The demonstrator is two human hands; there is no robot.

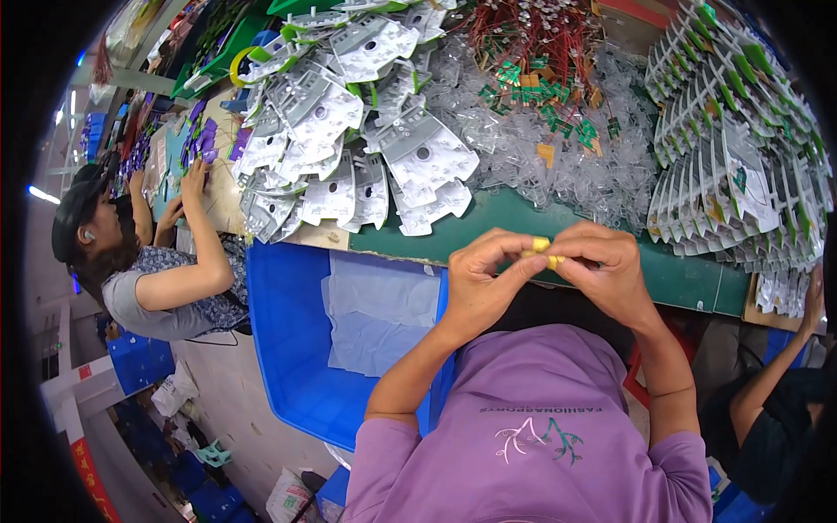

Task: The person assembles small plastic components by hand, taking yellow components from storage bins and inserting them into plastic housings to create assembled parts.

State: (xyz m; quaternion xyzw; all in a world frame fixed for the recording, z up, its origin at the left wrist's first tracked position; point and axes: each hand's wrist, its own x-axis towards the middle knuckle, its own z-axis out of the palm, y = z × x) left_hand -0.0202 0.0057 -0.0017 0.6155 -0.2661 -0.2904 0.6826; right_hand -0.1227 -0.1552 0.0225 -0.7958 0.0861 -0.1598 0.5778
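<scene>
In front of my chest, at the table's near edge, my left hand [488, 275] and my right hand [606, 261] meet fingertip to fingertip. Both are closed in a pinch. Small bright yellow bits [541, 245] show at the fingertips; whether they are wraps on the fingers or a held piece, I cannot tell. Anything else between the fingers is too small to make out. Just beyond my hands lies a heap of clear plastic parts [567, 187]. Green circuit boards [558, 122] with red wires [523, 35] rest on top of that heap.
White-and-grey plastic shells [427, 152] with green edges pile up at the left of the green table [401, 235]. More shells [724, 187] stand stacked at the right. A blue bin [296, 383] sits below the table's edge. Co-workers [183, 288] work at the left and right.
</scene>
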